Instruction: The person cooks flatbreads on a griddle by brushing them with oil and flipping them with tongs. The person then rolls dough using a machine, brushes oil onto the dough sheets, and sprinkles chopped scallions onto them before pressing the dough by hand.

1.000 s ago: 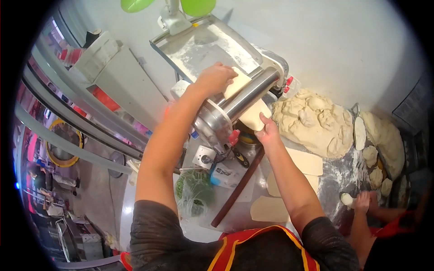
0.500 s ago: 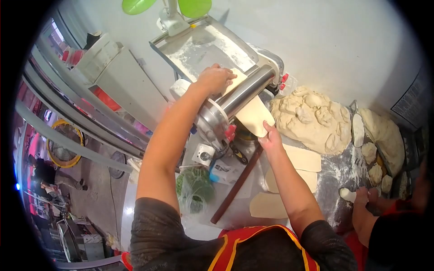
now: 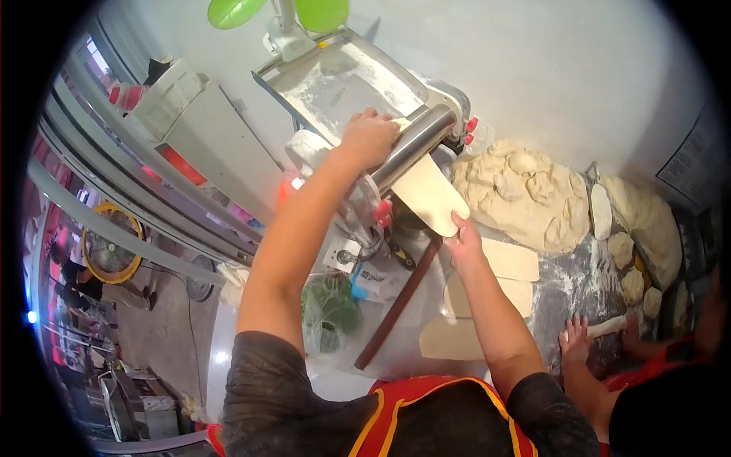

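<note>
A flat dough sheet (image 3: 429, 196) runs under the steel roller (image 3: 415, 147) of a dough sheeter and hangs out on the near side. My right hand (image 3: 466, 241) pinches its rounded lower end between thumb and fingers. Behind the roller, my left hand (image 3: 369, 139) has its fingers bent over the sheet's other end, mostly hidden by the hand, beside the floured metal tray (image 3: 335, 95). Several finished-looking flat dough sheets (image 3: 453, 342) lie on the table beneath my right forearm.
A large dough mass (image 3: 525, 199) sits right of the machine, with smaller lumps (image 3: 632, 287) beyond. A brown rod (image 3: 397, 305) and a bag of greens (image 3: 330, 305) lie nearer. At lower right, another person's hand (image 3: 576, 343) presses a dough roll (image 3: 609, 326).
The sheet hangs slightly farther out, and my right hand has shifted slightly right and down. Less dough shows by my left hand. The other person's dough roll is longer, their hands farther apart.
</note>
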The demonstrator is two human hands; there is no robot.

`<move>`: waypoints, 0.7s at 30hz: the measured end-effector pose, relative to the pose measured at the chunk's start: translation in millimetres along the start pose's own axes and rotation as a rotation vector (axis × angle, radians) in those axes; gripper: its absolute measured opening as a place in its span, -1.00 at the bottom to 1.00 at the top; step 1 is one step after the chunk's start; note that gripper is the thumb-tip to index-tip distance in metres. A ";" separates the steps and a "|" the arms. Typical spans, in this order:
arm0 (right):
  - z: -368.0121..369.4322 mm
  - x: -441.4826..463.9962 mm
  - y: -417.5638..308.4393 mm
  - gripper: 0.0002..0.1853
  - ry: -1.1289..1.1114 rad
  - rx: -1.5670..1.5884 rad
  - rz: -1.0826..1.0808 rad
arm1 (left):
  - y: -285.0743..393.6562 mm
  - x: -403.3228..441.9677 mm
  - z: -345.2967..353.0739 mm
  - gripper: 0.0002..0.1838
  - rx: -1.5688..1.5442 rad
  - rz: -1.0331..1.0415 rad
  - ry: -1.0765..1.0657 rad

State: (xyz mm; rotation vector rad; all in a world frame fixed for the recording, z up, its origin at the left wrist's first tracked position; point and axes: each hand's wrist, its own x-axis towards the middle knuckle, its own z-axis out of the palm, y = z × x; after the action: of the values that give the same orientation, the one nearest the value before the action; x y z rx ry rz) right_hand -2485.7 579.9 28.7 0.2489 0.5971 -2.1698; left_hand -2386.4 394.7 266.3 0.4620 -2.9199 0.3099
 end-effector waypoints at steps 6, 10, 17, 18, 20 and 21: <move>1.6 -28.0 -14.7 -0.59 0.042 -0.030 0.077 | 75.6 -71.9 -3.6 -0.67 -1.432 0.436 -0.502; -1.0 -40.3 -25.0 -0.59 0.045 -0.042 0.015 | 104.9 -85.2 117.3 -0.65 -1.194 0.483 -0.756; 9.1 -80.8 -40.9 -0.57 0.034 -0.038 -0.059 | 130.7 -59.3 149.3 -0.60 -1.516 -0.102 0.492; 11.4 -87.2 -41.0 -0.58 0.048 -0.040 -0.054 | 121.9 -47.1 166.7 -0.58 -1.436 0.023 0.669; 4.3 -89.7 -40.3 -0.57 0.009 -0.035 -0.039 | 105.6 -31.6 174.1 -0.57 -1.020 -0.111 0.478; -6.6 -86.7 -38.5 -0.57 -0.039 -0.026 -0.028 | 98.3 -27.3 181.6 -0.58 -0.946 -0.138 0.471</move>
State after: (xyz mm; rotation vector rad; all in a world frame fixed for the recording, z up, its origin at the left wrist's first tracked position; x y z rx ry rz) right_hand -2462.3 663.2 68.2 0.1845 0.6091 -2.1878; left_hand -2416.5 452.2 68.4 0.3500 -2.2095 -0.8289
